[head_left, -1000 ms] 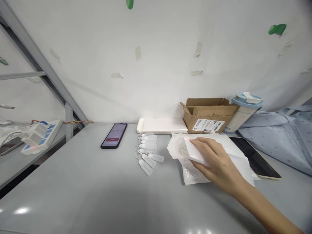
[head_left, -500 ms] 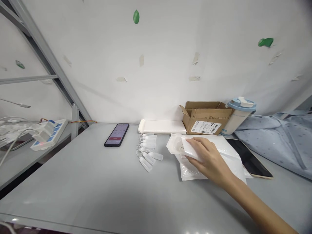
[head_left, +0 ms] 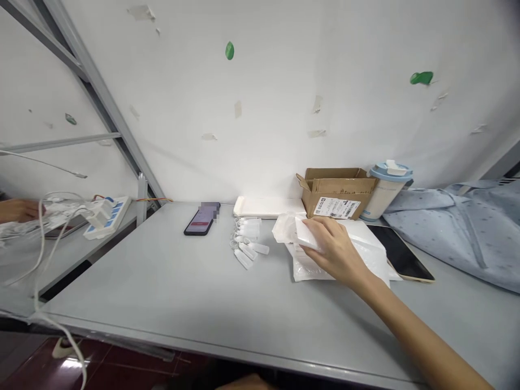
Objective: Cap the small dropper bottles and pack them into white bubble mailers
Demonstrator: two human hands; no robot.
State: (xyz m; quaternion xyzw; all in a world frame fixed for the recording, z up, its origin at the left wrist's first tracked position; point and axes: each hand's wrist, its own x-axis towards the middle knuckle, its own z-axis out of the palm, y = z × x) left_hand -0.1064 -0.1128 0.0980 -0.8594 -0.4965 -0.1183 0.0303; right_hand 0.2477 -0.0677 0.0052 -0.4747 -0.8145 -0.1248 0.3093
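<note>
My right hand (head_left: 331, 249) is closed, thumb and fingers around a white flat packet (head_left: 307, 235). The packet is tilted, and my palm hides part of it. Beneath the hand lie white bubble mailers (head_left: 368, 246), with a crinkled translucent flap (head_left: 284, 228) sticking out to the left. Left of the mailers is a cluster of small translucent plastic bottles (head_left: 248, 238) with thin loops at their ends. At the bottom edge a sliver of skin shows, seemingly my left hand (head_left: 247, 383); its fingers are hidden.
Behind stand a flat white stack (head_left: 270, 207), an open cardboard box (head_left: 339, 192) and a blue-lidded cup (head_left: 385, 189). A phone (head_left: 202, 219) lies left, a tablet (head_left: 400, 252) and blue bag (head_left: 455, 233) right. Another person's hand (head_left: 20, 210) is beside a power strip (head_left: 111, 216).
The camera view has tilted and shifted, showing the desk's front edge and floor. Another person's hand has appeared at left, and skin at the bottom. My right hand keeps its grip on the packet.
</note>
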